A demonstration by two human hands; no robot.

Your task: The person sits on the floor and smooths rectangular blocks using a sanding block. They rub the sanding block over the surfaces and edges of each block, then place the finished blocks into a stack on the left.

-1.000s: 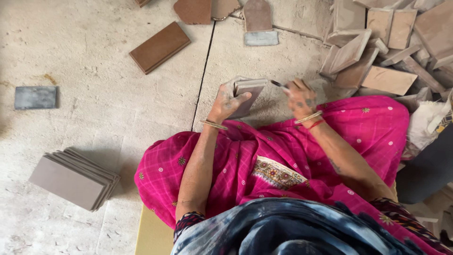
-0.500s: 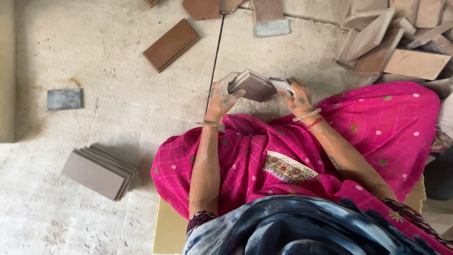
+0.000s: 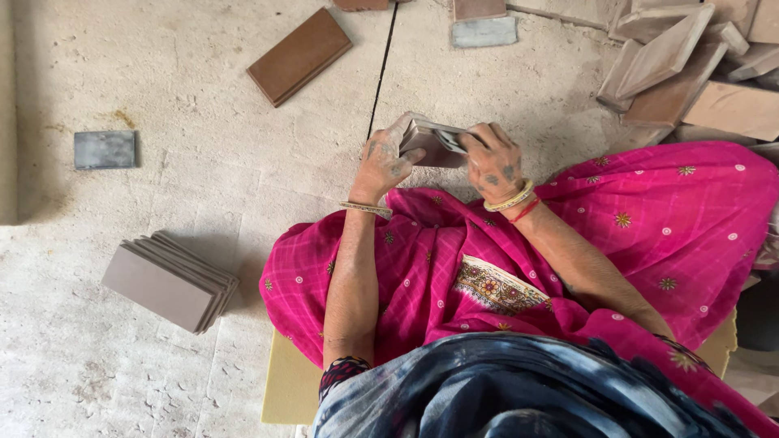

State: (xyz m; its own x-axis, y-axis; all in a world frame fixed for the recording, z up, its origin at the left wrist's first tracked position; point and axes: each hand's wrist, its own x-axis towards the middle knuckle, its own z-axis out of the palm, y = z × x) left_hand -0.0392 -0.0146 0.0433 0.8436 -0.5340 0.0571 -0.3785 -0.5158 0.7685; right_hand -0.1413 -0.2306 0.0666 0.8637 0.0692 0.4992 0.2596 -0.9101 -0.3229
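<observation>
Both my hands hold one small brown tile (image 3: 430, 144) in front of my knees, above the concrete floor. My left hand (image 3: 385, 162) grips its left edge, fingers curled over the top. My right hand (image 3: 492, 161) clasps its right end, and a thin tool or a second thin piece seems to lie under its fingers; which one I cannot tell. My lap is covered by bright pink patterned cloth (image 3: 503, 251). Bangles sit on both wrists.
A leaning stack of grey-brown tiles (image 3: 170, 280) lies at the left. A single brown tile (image 3: 299, 55) and a small grey block (image 3: 104, 149) lie farther out. A heap of loose tiles (image 3: 690, 69) fills the top right. A floor crack (image 3: 383, 65) runs up. I sit on a yellow board (image 3: 288, 389).
My hands have drawn closer together around the tile and turned it slightly. The view has shifted, so the floor objects sit lower and more to the right in the frame.
</observation>
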